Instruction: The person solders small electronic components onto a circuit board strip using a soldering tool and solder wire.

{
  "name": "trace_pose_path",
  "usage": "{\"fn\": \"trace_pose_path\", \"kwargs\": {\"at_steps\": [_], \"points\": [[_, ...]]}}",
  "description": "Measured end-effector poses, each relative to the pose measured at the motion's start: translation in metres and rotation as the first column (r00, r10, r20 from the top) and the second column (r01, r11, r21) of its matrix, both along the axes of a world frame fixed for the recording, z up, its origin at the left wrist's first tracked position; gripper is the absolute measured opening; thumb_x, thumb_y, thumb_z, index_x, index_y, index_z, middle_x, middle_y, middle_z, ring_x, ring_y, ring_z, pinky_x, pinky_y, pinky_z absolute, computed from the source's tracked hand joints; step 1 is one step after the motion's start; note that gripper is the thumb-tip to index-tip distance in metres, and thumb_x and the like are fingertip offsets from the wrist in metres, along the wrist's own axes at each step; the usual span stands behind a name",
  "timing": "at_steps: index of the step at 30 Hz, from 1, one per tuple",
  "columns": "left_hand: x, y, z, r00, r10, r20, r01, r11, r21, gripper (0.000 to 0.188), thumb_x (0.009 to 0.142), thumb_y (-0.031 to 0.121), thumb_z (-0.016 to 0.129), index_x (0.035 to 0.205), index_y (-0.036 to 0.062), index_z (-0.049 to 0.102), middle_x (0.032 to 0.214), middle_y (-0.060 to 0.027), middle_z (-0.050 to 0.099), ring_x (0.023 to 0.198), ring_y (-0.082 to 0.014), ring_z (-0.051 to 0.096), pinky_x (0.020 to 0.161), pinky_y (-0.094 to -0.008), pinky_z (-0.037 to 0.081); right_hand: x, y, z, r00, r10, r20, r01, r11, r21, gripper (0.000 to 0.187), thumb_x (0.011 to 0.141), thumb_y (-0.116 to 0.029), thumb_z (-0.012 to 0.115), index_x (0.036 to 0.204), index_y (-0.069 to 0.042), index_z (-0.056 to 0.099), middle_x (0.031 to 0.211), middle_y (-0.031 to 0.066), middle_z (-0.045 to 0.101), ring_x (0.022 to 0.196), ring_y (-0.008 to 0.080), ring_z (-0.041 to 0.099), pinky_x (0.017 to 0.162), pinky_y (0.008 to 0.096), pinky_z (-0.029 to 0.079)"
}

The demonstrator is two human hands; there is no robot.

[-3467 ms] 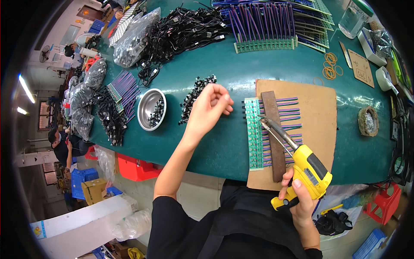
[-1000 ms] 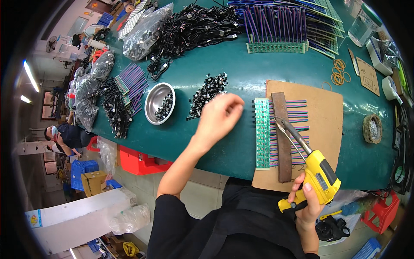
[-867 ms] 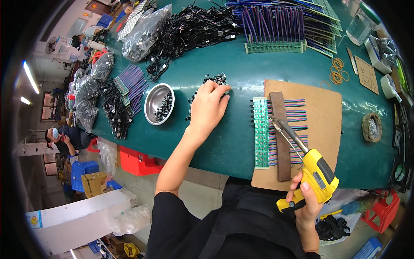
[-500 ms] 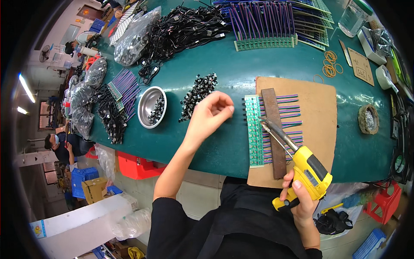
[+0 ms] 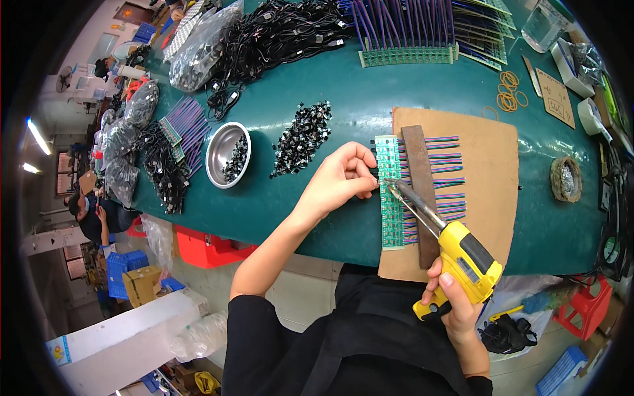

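Note:
My right hand is wrapped round the handle of a yellow-and-black soldering gun. Its metal tip rests at the left part of a green circuit board panel. My left hand is at the panel's left edge, thumb and fingers pinched together; whatever is between them is too small to make out. Small black connectors stick out from that edge above my fingers. A rusty flat metal bar lies across the purple-blue wires running right from the panel. Panel and bar lie on a brown cardboard sheet.
Left of my hand are a pile of small black connectors and a metal bowl holding more. Black cables and wired boards lie at the back. Rubber bands and a coiled ring holder sit right.
My left hand has moved right, from beside the connector pile to the panel's edge. The soldering gun's tip has shifted slightly left and up on the panel.

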State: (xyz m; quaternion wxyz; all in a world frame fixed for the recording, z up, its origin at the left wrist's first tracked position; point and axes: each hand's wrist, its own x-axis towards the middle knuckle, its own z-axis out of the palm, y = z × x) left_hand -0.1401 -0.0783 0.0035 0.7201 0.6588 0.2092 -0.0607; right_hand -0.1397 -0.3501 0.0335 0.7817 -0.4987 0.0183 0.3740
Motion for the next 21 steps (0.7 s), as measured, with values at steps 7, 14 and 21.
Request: {"fn": "trace_pose_path", "kwargs": {"at_steps": [7, 14, 21], "points": [[0.0028, 0.0010, -0.0042, 0.999, -0.032, -0.009, 0.032, 0.999, 0.017, 0.024, 0.074, -0.001, 0.062, 0.094, 0.0022, 0.048, 0.069, -0.0032, 0.059, 0.063, -0.0107, 0.057, 0.058, -0.0229, 0.047, 0.0005, 0.0033, 0.0013, 1.000, -0.003, 0.017, 0.003, 0.999, -0.034, 0.031, 0.083, -0.004, 0.058, 0.112, 0.005, 0.050, 0.086, 0.0117, 0.060, 0.066, 0.0135, 0.060, 0.053, 0.0271, 0.054], [0.0042, 0.0029, -0.0040, 0.998, -0.061, -0.022, 0.062, 0.998, 0.012, 0.024, 0.074, -0.002, 0.061, 0.093, 0.0024, 0.047, 0.070, -0.0039, 0.059, 0.063, -0.0108, 0.058, 0.058, -0.0231, 0.047, -0.0032, 0.0051, -0.0007, 0.999, -0.023, 0.050, 0.025, 0.998, -0.053, 0.031, 0.083, -0.004, 0.058, 0.112, 0.004, 0.050, 0.088, 0.0116, 0.059, 0.067, 0.0139, 0.060, 0.056, 0.0284, 0.056], [0.0048, 0.0033, -0.0031, 0.997, -0.069, -0.032, 0.069, 0.997, 0.021, 0.024, 0.073, -0.002, 0.060, 0.093, 0.0021, 0.047, 0.070, -0.0045, 0.060, 0.062, -0.0113, 0.057, 0.058, -0.0233, 0.048, -0.0013, 0.0007, 0.0006, 0.999, 0.009, 0.032, -0.008, 1.000, -0.028, 0.033, 0.083, -0.004, 0.058, 0.114, 0.004, 0.049, 0.088, 0.0116, 0.059, 0.069, 0.0154, 0.061, 0.057, 0.0283, 0.055]]}}
